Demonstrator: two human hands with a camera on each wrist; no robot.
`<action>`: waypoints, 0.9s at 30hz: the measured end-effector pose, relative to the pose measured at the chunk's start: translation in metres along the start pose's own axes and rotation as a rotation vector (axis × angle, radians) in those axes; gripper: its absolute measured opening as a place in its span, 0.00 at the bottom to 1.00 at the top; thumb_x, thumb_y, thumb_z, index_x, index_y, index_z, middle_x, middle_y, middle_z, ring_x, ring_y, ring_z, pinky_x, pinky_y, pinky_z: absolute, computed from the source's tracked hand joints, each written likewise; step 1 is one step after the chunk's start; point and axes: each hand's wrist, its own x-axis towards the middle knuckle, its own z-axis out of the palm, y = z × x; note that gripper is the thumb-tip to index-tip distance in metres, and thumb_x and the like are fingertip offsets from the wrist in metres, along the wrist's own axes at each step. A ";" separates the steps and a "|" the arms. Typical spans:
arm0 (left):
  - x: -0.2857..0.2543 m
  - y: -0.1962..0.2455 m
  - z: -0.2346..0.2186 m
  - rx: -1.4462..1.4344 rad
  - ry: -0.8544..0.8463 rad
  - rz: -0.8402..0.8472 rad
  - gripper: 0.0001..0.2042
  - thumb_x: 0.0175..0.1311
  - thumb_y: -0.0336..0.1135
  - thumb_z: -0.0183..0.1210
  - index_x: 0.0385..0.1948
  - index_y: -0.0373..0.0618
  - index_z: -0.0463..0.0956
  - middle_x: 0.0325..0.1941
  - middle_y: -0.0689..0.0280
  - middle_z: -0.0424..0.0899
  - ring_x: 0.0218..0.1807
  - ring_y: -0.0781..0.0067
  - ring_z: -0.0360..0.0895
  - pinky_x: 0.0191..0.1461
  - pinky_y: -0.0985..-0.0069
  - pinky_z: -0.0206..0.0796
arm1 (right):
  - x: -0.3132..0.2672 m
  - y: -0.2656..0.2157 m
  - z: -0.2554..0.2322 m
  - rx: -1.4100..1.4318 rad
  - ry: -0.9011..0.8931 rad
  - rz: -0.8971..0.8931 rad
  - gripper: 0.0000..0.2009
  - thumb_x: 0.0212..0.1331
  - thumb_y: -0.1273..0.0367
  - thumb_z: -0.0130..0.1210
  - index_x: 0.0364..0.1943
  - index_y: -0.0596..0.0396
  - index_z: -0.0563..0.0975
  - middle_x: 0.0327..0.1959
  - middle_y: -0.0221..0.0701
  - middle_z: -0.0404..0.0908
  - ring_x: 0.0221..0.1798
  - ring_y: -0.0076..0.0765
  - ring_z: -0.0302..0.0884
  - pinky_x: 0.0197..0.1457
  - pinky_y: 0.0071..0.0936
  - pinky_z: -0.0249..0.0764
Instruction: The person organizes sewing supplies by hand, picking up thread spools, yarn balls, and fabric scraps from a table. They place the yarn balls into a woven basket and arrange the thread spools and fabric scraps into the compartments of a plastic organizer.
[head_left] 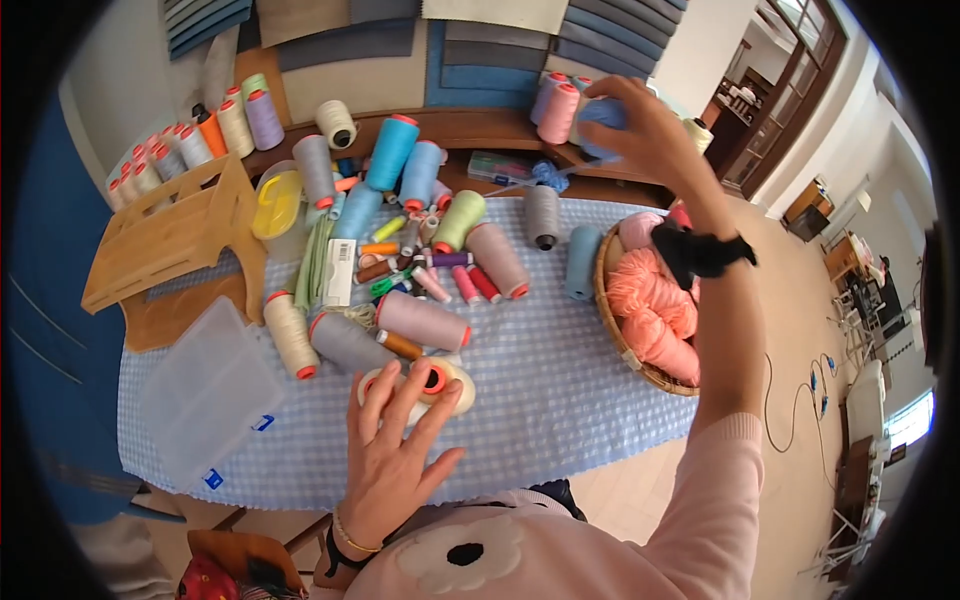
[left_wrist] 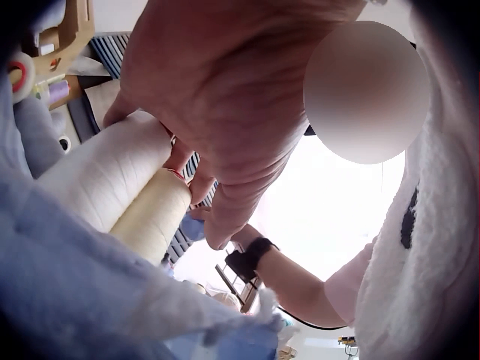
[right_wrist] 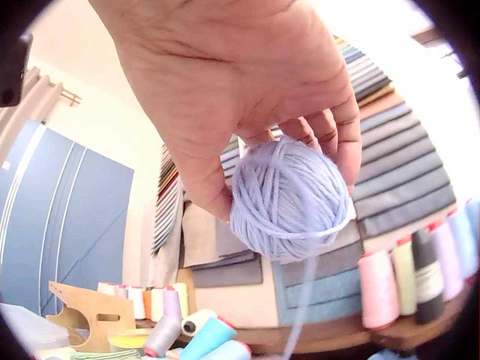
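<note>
My right hand grips a light blue ball of yarn, raised over the back right of the table. A loose strand trails down from the ball in the right wrist view. Below it, a small blue tangle of yarn lies behind a grey thread cone. With fingers spread, my left hand rests on the tops of two pale cones at the front. In the left wrist view these are a white cone and a cream cone, side by side under the fingers.
A wicker basket of peach and pink yarn stands at the right. Many thread cones and small spools crowd the middle of the checked tablecloth. A wooden rack and a clear plastic lid are at the left.
</note>
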 end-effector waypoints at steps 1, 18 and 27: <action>0.000 0.001 0.000 0.015 -0.006 -0.013 0.36 0.48 0.39 0.73 0.64 0.52 0.72 0.75 0.58 0.60 0.75 0.46 0.51 0.76 0.45 0.46 | -0.012 0.001 -0.024 -0.038 -0.014 0.075 0.22 0.53 0.56 0.63 0.50 0.51 0.78 0.46 0.44 0.78 0.46 0.53 0.80 0.51 0.41 0.74; 0.003 0.017 0.000 0.067 -0.023 -0.034 0.35 0.50 0.36 0.71 0.65 0.50 0.70 0.76 0.55 0.59 0.76 0.46 0.50 0.78 0.47 0.42 | -0.147 0.103 -0.111 0.087 0.043 0.464 0.21 0.60 0.57 0.62 0.52 0.55 0.77 0.47 0.38 0.79 0.51 0.35 0.79 0.55 0.32 0.75; 0.012 0.017 -0.007 0.118 -0.080 0.004 0.34 0.51 0.37 0.70 0.66 0.53 0.70 0.77 0.57 0.58 0.77 0.48 0.51 0.77 0.42 0.39 | -0.162 -0.029 -0.088 0.971 0.067 0.307 0.24 0.61 0.63 0.62 0.58 0.60 0.73 0.54 0.32 0.77 0.58 0.29 0.75 0.65 0.29 0.68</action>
